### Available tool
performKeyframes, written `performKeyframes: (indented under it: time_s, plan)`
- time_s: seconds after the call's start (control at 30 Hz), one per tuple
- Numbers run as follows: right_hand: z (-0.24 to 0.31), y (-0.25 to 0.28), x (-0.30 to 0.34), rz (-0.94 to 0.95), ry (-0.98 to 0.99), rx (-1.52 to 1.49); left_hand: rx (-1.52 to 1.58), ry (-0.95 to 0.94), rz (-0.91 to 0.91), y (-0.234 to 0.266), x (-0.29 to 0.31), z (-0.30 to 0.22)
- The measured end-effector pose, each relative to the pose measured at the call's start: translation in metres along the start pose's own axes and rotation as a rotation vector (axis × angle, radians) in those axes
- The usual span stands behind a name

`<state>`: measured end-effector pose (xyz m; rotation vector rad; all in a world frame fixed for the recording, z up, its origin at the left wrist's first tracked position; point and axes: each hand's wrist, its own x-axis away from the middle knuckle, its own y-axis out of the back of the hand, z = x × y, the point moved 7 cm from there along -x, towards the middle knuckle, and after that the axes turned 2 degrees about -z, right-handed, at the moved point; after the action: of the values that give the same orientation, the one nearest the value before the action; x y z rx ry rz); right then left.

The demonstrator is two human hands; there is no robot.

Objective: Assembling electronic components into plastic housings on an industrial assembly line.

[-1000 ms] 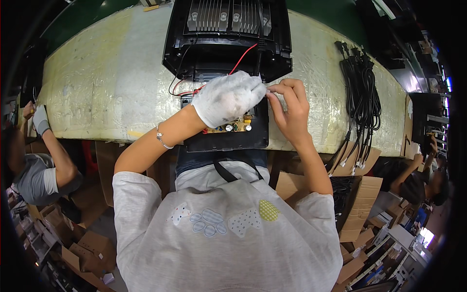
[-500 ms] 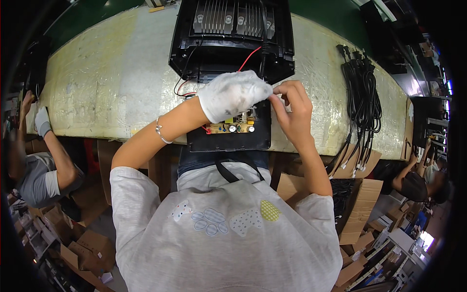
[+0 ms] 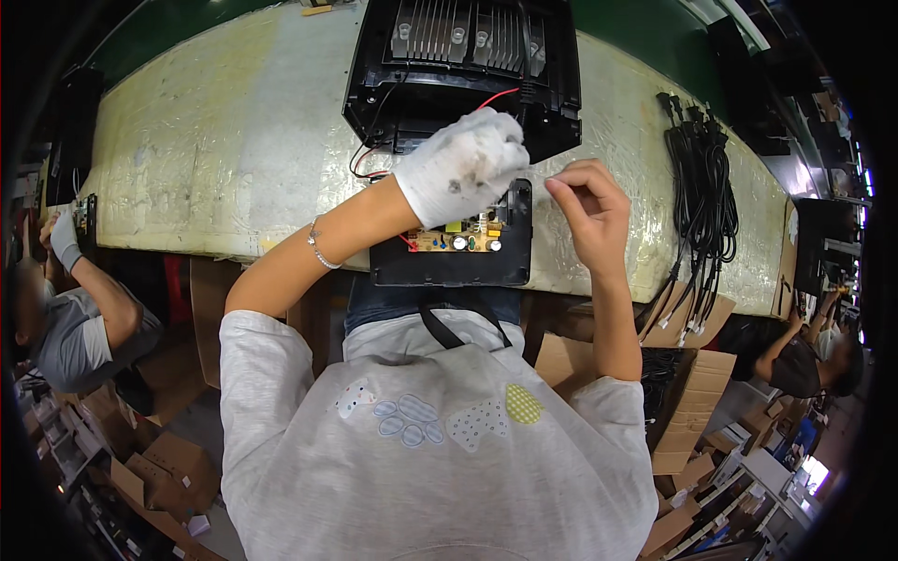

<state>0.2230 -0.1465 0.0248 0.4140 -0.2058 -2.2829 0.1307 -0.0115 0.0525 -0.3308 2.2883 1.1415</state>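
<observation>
My left hand, in a stained white glove, is closed above a circuit board. Its fingers are curled, and whatever they grip is hidden. To the right, my bare right hand pinches thumb and forefinger together; anything between them is too small to make out. A narrow gap separates the two hands. The board carries several small components and lies in a flat black panel at the table's near edge. Beyond it stands an open black housing with metal fins. A red wire crosses the housing.
A bundle of black power cords hangs over the table's right front edge. Cardboard boxes stand below it. Co-workers sit at the far left and far right.
My hands have come apart, the right one drawing back to the right of the left. My left fingers look more curled. The whole view has shifted slightly.
</observation>
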Motion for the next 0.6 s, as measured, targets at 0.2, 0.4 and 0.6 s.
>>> performKeyframes:
  time_s: [0.2,0.4,0.6]
  plan:
    - [-0.01,0.003,0.002,-0.027,0.028,0.155,0.422,0.665,0.066,-0.014,0.019,0.039]
    - [0.005,-0.013,-0.008,0.18,0.069,0.298,0.376,0.834,0.101,-0.031,0.015,0.049]
    - [0.033,-0.027,-0.007,0.257,0.438,0.707,0.29,0.888,0.207,-0.025,0.013,0.044]
